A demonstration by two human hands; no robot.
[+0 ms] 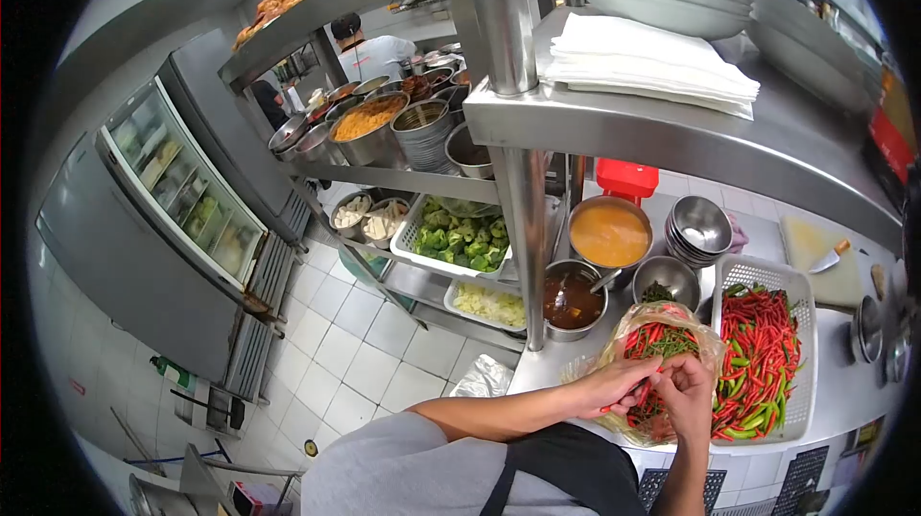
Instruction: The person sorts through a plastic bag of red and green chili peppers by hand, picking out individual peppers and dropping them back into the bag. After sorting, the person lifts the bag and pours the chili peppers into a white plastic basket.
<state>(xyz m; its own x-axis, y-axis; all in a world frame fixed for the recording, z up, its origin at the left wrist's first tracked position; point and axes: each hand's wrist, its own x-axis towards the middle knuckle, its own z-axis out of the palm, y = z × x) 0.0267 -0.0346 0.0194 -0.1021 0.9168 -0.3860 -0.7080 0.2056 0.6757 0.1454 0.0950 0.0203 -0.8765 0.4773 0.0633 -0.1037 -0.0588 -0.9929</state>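
Has a sauce pot [593,316] at left on the counter [539,370]. Holds red chillies [656,377] in the left grip [617,387], fingers curled around them, over the open bag [715,347]. Meets them from the right with the right grip [689,393], fingertips drawn together; cannot tell whether pinching one. Has the basket [807,401] of red and green chillies [763,414] farther right, beside the bag.

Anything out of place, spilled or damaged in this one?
One minor oddity: a crumpled, shiny sheet low beside the counter looks like discarded wrapping, though I can't tell whether it's rubbish. No clear spill or damage shows around the chilli bag or white basket.
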